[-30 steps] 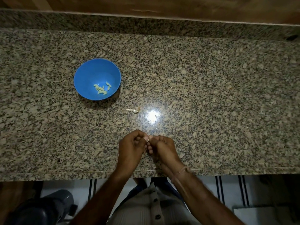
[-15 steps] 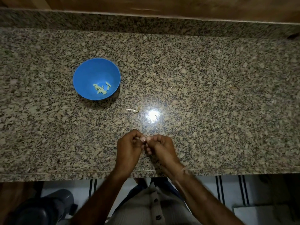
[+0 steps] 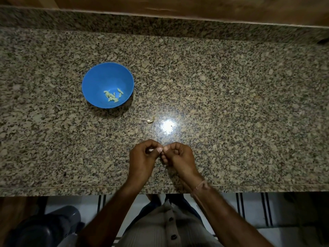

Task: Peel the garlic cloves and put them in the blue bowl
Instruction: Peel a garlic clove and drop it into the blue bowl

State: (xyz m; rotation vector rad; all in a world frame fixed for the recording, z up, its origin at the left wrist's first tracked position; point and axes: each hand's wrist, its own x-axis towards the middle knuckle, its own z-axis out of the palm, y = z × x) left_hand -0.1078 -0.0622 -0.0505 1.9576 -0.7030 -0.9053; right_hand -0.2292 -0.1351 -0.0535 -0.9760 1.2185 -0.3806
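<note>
Granite counter [image 3: 231, 104] under my wrists, hands low centre: left hand [image 3: 142, 157] and right hand [image 3: 179, 155] both curled tight, thumbtips meeting, pinching one garlic clove [image 3: 151, 150] between them so the skin can tear. Upper left, the blue bowl [image 3: 107, 75] holds peeled cloves [image 3: 113, 96]; a spare clove [image 3: 149, 120] lies between.

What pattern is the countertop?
The countertop is speckled tan-and-black granite; head view shows it best.

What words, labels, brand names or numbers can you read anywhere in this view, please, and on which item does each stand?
None: no readable text appears in this view.
The blue bowl, the granite counter, the wooden strip behind it and the buttoned shirt all show plain surfaces without writing, labels or numbers.
</note>
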